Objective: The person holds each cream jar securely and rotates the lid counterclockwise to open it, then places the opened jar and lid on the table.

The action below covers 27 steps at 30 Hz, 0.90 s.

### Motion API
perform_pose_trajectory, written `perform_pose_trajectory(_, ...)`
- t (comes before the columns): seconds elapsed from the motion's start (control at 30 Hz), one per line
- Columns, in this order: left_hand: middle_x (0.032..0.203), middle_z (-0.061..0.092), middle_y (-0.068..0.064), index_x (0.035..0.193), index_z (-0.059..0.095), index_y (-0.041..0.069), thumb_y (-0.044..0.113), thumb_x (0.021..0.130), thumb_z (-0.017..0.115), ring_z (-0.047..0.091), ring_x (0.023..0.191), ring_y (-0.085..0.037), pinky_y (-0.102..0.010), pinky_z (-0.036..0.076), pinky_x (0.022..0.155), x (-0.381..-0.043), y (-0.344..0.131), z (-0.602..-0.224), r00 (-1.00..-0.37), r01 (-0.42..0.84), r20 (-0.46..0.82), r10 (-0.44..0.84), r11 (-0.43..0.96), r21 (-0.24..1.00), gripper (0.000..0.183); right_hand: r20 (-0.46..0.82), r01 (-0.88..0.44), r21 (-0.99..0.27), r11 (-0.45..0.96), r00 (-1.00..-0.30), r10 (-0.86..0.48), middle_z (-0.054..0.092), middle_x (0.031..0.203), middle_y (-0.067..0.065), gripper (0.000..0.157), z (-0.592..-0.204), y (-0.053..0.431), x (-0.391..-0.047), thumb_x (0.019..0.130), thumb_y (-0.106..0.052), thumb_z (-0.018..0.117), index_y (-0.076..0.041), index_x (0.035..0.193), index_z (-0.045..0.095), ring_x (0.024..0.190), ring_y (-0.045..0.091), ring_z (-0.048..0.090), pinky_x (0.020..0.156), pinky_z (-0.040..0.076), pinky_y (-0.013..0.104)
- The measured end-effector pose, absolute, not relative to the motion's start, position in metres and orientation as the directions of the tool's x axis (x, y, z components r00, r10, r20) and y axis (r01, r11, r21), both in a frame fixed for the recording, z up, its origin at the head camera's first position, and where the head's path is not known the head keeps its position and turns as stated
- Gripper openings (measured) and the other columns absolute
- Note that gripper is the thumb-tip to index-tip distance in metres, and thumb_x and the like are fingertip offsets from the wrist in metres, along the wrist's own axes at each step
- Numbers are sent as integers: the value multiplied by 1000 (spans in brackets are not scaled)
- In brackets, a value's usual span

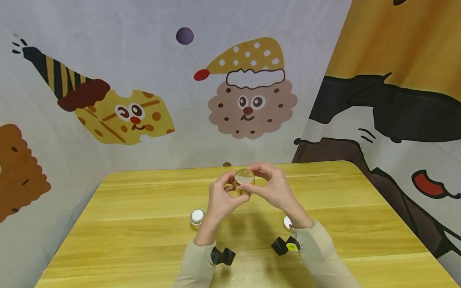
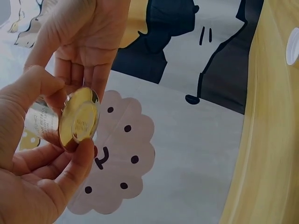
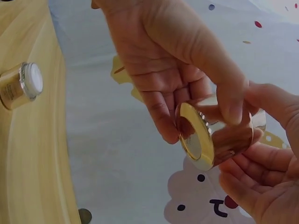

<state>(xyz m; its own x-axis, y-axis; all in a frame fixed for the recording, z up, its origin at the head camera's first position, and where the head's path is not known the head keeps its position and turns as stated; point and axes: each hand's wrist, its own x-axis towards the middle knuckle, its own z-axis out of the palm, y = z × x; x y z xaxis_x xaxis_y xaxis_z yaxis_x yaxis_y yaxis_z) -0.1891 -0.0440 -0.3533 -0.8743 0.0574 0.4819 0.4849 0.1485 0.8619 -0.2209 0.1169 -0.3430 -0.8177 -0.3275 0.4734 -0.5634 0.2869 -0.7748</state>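
Note:
Both hands hold a shiny gold cosmetic jar (image 1: 244, 177) up over the far part of the table. My left hand (image 1: 222, 202) grips its lower part; in the left wrist view, the gold base (image 2: 80, 121) shows small print. My right hand (image 1: 276, 191) grips the upper part, thumb across the side. The mirror-like gold lid (image 3: 194, 140) faces the right wrist camera. On the table beside my left wrist stands a gold jar with a white top (image 1: 197, 218). A white round piece (image 1: 287, 222) lies partly hidden behind my right wrist.
The wood-grain table (image 1: 144, 240) reaches back to a cloth backdrop (image 1: 162, 60) printed with cartoon food figures. Black wrist cameras (image 1: 222, 256) sit at both beige sleeves (image 1: 317, 244).

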Motion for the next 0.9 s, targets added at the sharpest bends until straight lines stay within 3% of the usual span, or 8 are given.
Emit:
perform_pose_trajectory(0.17, 86, 62, -18, 103, 63, -10, -9, 68, 71, 56, 77, -21, -37, 55, 68, -186, -46, -349, -881, 474, 467, 78, 154, 867, 36, 429, -547, -798, 253, -811, -399, 61, 109, 17, 35, -342, 120, -223, 77, -3, 75, 5, 110, 64, 104, 29, 57, 93, 46, 32)
perform_pose_trajectory(0.33, 85, 61, -21, 104, 61, -13, -10, 68, 70, 56, 77, -23, -45, 55, 70, -186, -46, -350, -880, 475, 469, 74, 145, 868, 37, 418, -562, -756, 336, -809, -412, 56, 115, 16, 46, -340, 117, -220, 79, -9, 75, 3, 119, 58, 108, 29, 55, 99, 42, 36)
perform_pose_trajectory(0.47, 85, 60, -22, 104, 61, -14, -11, 67, 70, 54, 77, -22, -47, 55, 71, -186, -45, -348, -878, 478, 473, 70, 132, 868, 39, 423, -534, -751, 388, -841, -338, 55, 104, 11, 44, -340, 112, -219, 73, -15, 81, 0, 108, 58, 101, 24, 55, 98, 43, 39)
perform_pose_trajectory(0.6, 84, 60, -21, 104, 61, -13, -10, 66, 71, 54, 77, -20, -42, 55, 71, -186, -45, -347, -880, 475, 470, 67, 139, 869, 39, 445, -544, -755, 365, -835, -324, 54, 99, 9, 35, -340, 111, -220, 73, -13, 81, -2, 99, 61, 98, 23, 56, 97, 44, 38)
perform_pose_trajectory(0.77, 85, 61, -20, 105, 62, -12, -9, 67, 71, 56, 78, -24, -41, 55, 70, -185, -46, -346, -879, 477, 471, 73, 141, 868, 39, 455, -589, -761, 272, -783, -424, 55, 112, 15, 36, -340, 115, -221, 81, -4, 71, 3, 115, 62, 105, 28, 56, 99, 42, 37)
perform_pose_trajectory(0.9, 85, 61, -21, 105, 62, -12, -9, 68, 71, 56, 78, -27, -42, 55, 71, -184, -46, -346, -881, 472, 465, 81, 134, 871, 38, 441, -588, -755, 290, -783, -439, 53, 119, 16, 45, -340, 116, -220, 83, -6, 69, 4, 125, 55, 111, 31, 53, 102, 39, 41)
